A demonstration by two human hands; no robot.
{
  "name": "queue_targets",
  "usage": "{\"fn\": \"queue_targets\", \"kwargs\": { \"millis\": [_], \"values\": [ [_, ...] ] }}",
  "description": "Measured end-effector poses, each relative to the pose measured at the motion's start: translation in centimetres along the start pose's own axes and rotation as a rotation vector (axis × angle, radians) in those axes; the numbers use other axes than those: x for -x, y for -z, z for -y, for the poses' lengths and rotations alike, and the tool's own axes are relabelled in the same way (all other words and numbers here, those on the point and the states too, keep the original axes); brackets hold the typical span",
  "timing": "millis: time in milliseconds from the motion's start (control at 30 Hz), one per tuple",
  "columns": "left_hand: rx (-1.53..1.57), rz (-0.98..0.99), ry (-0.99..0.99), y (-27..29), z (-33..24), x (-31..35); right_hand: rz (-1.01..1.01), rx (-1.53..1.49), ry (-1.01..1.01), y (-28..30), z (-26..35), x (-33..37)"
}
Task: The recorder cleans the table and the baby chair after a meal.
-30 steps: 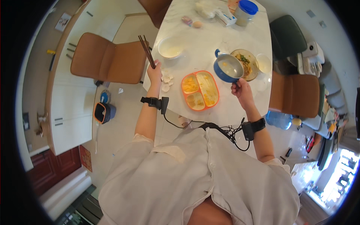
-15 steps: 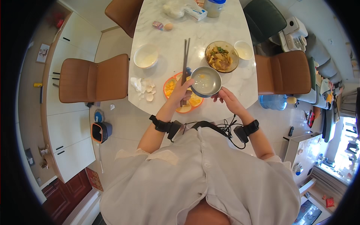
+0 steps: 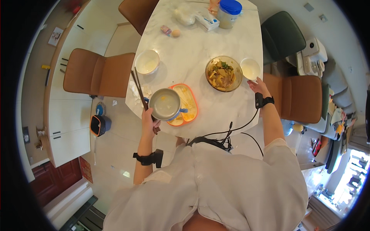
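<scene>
Left hand (image 3: 147,123) closed on blue pot (image 3: 178,101) together with dark chopsticks (image 3: 139,88); pot sits over left part of orange-rimmed divided plate (image 3: 197,104), near side of counter (image 3: 219,115). Right hand (image 3: 259,87), fingers parted, at near rim of white bowl (image 3: 251,64), far right; contact cannot be made out. Glass dish (image 3: 209,79) of food just left of that bowl.

A pale grey, short-sleeved shirt (image 3: 235,179) with a vertical front placket (image 3: 197,179) fills the lower centre of the frame, a paler pocket flap (image 3: 160,176) at left. Black wristbands, one left of centre (image 3: 144,159), one at right (image 3: 268,101), carry boxy black modules (image 3: 158,158); thin black cables (image 3: 243,132) curve at mid-frame.
</scene>
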State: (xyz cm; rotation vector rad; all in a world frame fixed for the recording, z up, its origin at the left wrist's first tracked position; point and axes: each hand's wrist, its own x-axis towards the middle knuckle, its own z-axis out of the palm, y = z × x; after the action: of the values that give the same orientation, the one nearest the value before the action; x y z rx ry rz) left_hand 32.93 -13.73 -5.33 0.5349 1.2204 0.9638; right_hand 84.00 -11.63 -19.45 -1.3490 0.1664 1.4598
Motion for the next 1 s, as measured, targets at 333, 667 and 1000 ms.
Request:
{"fn": "queue_targets", "kwargs": {
  "millis": [333,667,1000],
  "values": [
    [0.008,-0.087,0.027,0.6,0.4,2.0,0.102,0.138,0.417,-2.3,-0.1,0.6],
    [-0.027,0.156,0.101,-1.6,2.3,-1.5,0.078,0.634,0.732,-16.1,-4.7,17.5],
    [0.08,0.273,0.116,-0.8,0.3,-1.3,0.214,1.114,1.676,-23.2,-15.6,20.8]
  ]
}}
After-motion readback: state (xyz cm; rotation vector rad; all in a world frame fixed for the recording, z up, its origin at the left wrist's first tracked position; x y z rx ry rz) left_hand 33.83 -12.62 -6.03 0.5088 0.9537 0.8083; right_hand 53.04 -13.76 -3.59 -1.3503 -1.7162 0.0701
